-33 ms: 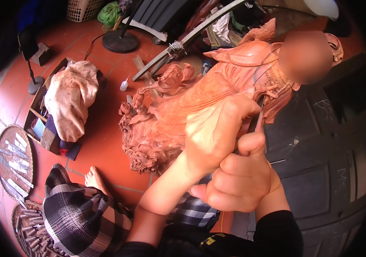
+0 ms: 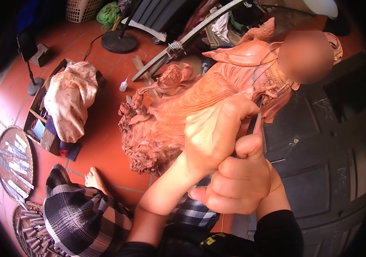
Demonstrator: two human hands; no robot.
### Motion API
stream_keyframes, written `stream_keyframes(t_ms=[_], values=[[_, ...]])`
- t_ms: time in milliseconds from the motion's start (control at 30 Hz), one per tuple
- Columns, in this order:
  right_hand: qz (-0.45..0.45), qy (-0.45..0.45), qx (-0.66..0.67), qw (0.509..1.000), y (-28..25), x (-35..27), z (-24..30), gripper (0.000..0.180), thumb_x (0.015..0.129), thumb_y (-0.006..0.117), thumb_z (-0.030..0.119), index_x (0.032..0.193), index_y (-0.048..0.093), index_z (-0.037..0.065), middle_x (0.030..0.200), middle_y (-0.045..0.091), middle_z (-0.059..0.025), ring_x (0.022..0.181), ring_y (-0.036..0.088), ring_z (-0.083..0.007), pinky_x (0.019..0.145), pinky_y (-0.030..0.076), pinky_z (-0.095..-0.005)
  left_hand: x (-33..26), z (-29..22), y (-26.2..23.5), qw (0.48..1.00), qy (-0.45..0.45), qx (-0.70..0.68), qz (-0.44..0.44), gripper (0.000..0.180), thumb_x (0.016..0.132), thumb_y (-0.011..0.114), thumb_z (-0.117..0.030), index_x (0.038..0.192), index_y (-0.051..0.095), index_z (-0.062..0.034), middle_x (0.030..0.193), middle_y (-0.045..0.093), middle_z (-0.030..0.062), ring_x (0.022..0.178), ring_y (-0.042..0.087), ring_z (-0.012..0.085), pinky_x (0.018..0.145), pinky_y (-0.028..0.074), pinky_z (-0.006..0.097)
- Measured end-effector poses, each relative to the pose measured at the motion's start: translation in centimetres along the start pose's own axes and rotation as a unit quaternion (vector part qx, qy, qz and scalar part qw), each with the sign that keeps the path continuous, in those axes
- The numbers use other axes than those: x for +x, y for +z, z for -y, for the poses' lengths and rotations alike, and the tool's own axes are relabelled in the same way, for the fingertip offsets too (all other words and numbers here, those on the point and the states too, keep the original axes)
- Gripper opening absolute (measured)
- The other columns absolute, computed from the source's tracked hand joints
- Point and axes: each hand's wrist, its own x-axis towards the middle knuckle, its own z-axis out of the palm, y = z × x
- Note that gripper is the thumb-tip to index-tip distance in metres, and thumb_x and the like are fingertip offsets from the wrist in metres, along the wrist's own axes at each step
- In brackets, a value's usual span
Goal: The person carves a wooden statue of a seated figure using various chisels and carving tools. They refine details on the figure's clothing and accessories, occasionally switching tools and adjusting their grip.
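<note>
A carved reddish wooden statue lies slantwise before me, its head blurred at the far right and its ornate base at the near left. My left hand rests on the robe, fingers curled in around the blade of a slim carving chisel. Just nearer, my right hand is closed in a fist about the chisel's handle, which the fingers hide. The blade's tip meets the carved folds below the statue's neck. My two hands touch or nearly touch.
Metal blades lie on a round woven tray at left; another tray holds several tool handles. A cloth covers part of a wooden box. A small bottle, a metal bar and a dark panelled door surround the statue.
My right fist and the chisel have shifted very slightly toward me and to the left. My left hand stays on the statue.
</note>
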Motion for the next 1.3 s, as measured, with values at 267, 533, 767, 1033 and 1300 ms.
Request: stream_keyframes(t_ms=[267,533,767,1033,1300], values=[[0.049,-0.003,0.024,0.998,-1.0,-0.8,-0.3,0.021,0.062,0.075,0.01,0.064,0.055,0.014,0.062,0.038,0.0043,0.059,0.041,-0.0144,0.063,0.03,-0.0344,-0.2,-0.6,1.2,0.998,-0.004,0.054,-0.045,0.029,0.079,0.079,-0.013,0.098,0.06,-0.0006,0.096,0.072,0.0141,0.07,0.071,0.0252,0.058,0.056,0.032],[-0.007,-0.045,0.023,0.999,0.4,0.0,-0.7,0.027,0.063,0.079,0.009,0.061,0.053,0.017,0.061,0.034,0.0072,0.056,0.036,-0.0134,0.062,0.025,-0.0348,0.0,-0.8,0.3,0.998,-0.042,0.048,-0.013,0.031,0.08,0.08,-0.011,0.097,0.056,-0.0013,0.098,0.073,0.0143,0.078,0.073,0.0243,0.064,0.057,0.03],[0.022,-0.058,0.027,0.998,0.2,0.0,-0.6,0.011,0.066,0.071,0.013,0.071,0.063,0.008,0.066,0.05,0.0021,0.062,0.048,-0.0155,0.065,0.033,-0.035,-0.1,-1.3,-0.1,0.997,-0.064,0.05,0.012,0.04,0.079,0.085,-0.018,0.095,0.052,-0.0025,0.088,0.07,0.011,0.084,0.073,0.0203,0.073,0.058,0.029],[-0.01,-0.075,0.01,0.997,0.2,-0.8,-0.8,0.012,0.067,0.07,0.013,0.067,0.06,0.008,0.065,0.049,0.0015,0.063,0.048,-0.0165,0.067,0.036,-0.0377,-0.3,-2.0,0.1,0.993,-0.07,0.086,0.033,0.042,0.08,0.084,-0.019,0.098,0.049,-0.0033,0.093,0.07,0.0132,0.088,0.072,0.0206,0.075,0.057,0.029],[-0.135,-0.102,0.025,0.985,1.1,-1.2,-1.0,0.013,0.069,0.068,0.017,0.066,0.059,0.008,0.067,0.051,0.0007,0.066,0.05,-0.0169,0.071,0.039,-0.0372,-0.3,-2.5,0.5,0.992,-0.108,0.057,0.035,0.036,0.085,0.077,-0.01,0.106,0.05,0.0004,0.098,0.07,0.0166,0.086,0.073,0.0268,0.075,0.06,0.032]])
